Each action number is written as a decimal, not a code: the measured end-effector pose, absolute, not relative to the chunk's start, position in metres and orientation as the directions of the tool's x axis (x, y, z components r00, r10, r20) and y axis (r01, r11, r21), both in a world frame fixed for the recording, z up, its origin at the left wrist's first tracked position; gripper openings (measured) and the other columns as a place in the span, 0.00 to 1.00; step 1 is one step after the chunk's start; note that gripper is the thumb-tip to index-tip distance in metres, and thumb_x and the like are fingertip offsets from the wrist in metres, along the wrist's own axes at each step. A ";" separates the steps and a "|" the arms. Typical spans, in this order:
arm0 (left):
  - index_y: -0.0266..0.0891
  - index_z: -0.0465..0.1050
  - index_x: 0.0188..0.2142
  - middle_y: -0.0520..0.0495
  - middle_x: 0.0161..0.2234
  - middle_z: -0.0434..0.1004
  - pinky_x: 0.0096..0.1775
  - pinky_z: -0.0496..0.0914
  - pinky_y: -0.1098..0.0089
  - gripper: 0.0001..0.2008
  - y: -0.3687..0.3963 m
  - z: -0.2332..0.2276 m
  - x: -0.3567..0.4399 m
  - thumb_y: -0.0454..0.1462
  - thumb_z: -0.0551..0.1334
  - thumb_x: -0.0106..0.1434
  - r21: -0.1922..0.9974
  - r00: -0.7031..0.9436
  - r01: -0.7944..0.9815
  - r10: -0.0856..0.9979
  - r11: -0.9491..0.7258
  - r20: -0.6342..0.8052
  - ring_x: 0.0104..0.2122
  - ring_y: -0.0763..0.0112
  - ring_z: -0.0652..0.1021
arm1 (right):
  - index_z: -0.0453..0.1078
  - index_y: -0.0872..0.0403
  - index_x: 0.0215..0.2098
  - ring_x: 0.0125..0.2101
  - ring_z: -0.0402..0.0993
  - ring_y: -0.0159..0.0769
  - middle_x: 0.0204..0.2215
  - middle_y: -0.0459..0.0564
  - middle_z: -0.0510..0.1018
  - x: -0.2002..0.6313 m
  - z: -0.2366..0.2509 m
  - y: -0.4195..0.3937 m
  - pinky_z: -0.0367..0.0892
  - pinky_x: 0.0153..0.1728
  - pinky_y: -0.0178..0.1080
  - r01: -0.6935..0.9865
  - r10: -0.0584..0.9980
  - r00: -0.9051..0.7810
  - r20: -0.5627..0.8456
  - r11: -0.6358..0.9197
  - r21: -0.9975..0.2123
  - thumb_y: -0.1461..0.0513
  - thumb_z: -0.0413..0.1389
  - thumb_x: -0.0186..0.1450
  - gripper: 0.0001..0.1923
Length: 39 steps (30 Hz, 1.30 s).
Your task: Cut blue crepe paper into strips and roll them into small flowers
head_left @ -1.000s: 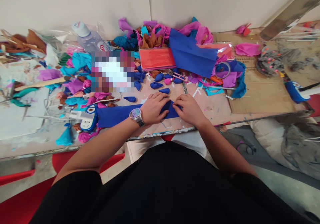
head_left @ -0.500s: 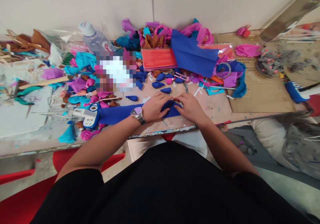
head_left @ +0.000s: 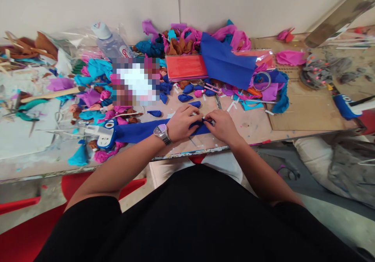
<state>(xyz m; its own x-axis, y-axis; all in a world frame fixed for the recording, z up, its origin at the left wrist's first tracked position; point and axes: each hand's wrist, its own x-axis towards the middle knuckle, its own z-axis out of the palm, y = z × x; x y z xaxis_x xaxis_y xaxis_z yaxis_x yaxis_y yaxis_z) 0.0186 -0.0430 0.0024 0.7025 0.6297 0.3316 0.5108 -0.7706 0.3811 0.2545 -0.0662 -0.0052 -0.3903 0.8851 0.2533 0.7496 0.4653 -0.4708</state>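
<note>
Pale wall behind; cluttered bench [head_left: 293, 117] strewn with coloured paper scraps; blue paper strip [head_left: 137, 131] lies along the near edge, running left from both hands; left hand [head_left: 183, 124] presses it flat, fingers [head_left: 193, 113] curled close; right hand [head_left: 224, 126] pinches the strip's right end, fingers nearly closed; judged best: keep the fold tight and edges aligned while rolling.
</note>
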 end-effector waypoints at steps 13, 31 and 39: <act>0.42 0.82 0.52 0.42 0.60 0.78 0.62 0.68 0.48 0.15 -0.041 -0.002 0.017 0.43 0.62 0.71 0.383 0.711 0.554 0.660 -0.739 0.244 0.60 0.51 0.73 | 0.80 0.54 0.49 0.44 0.79 0.49 0.41 0.56 0.83 0.264 -0.003 -0.076 0.72 0.48 0.50 0.719 0.841 -0.466 0.275 0.541 -0.436 0.63 0.58 0.73 0.10; 0.41 0.78 0.53 0.41 0.56 0.79 0.59 0.69 0.51 0.15 -0.041 0.000 0.018 0.42 0.63 0.71 0.377 0.705 0.573 0.672 -0.728 0.226 0.56 0.52 0.76 | 0.79 0.53 0.54 0.45 0.77 0.50 0.44 0.58 0.81 0.266 -0.007 -0.082 0.73 0.50 0.53 0.668 0.801 -0.536 0.267 0.595 -0.447 0.61 0.57 0.73 0.15; 0.42 0.81 0.54 0.40 0.57 0.79 0.59 0.69 0.47 0.17 -0.041 0.001 0.017 0.44 0.62 0.71 0.379 0.704 0.590 0.684 -0.713 0.190 0.58 0.49 0.75 | 0.79 0.51 0.56 0.46 0.76 0.50 0.45 0.57 0.80 0.268 -0.006 -0.083 0.73 0.51 0.53 0.641 0.799 -0.543 0.259 0.594 -0.486 0.61 0.58 0.72 0.16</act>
<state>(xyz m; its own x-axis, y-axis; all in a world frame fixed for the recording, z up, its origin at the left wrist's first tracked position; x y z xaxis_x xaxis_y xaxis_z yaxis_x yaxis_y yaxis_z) 0.0171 -0.0412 0.0011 0.7045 0.6837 0.1905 0.5899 -0.7132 0.3785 0.2677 -0.0827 -0.0058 -0.5431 0.7988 0.2589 0.6412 0.5936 -0.4862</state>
